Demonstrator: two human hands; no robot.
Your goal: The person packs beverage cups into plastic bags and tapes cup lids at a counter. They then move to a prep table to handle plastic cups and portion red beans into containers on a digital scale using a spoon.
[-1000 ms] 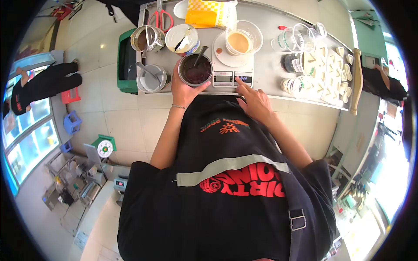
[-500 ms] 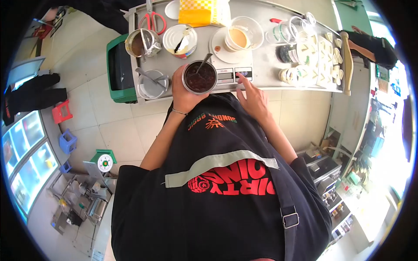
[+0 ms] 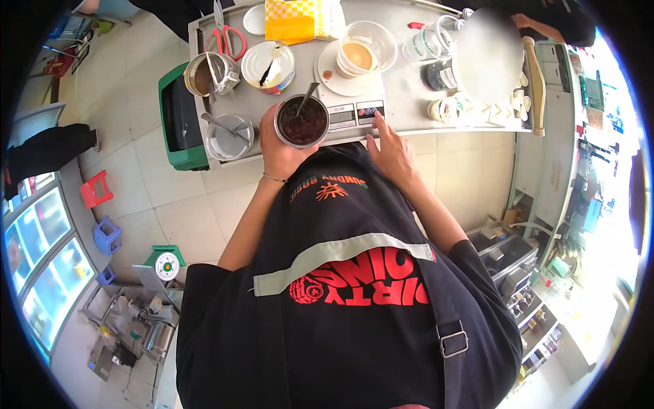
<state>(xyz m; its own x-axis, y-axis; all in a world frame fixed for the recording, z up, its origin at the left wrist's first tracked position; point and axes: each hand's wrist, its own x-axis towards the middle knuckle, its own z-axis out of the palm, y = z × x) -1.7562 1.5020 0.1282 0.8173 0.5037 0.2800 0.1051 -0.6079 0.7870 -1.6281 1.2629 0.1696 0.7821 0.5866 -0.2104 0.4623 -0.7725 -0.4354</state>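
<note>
My left hand (image 3: 278, 153) is wrapped round a round tub of dark reddish-brown, lumpy contents (image 3: 303, 128), held at the table's front edge. A metal spoon (image 3: 308, 97) stands in the tub, its handle leaning up. My right hand (image 3: 393, 151) has its fingers apart and holds nothing. Its index fingertip is at the button panel of a white kitchen scale (image 3: 342, 117), where I cannot tell touching from hovering. On the scale's round plate (image 3: 327, 80) rests a clear plastic bowl (image 3: 385, 49) with a cup of tan liquid (image 3: 357, 56).
Left on the metal table are an open can (image 3: 269, 63), a tin of brown contents (image 3: 199, 76), a clear container with spoons (image 3: 228, 144) and red-handled scissors (image 3: 234, 42). Cups (image 3: 443, 109) stand right, partly behind a blurred patch. A co-worker's arm (image 3: 545, 28) reaches in there. A green bin (image 3: 178, 146) adjoins the table.
The view has shifted slightly, so the table's things sit further left. The co-worker at the upper right has moved in over the table. My hands keep nearly the same pose.
</note>
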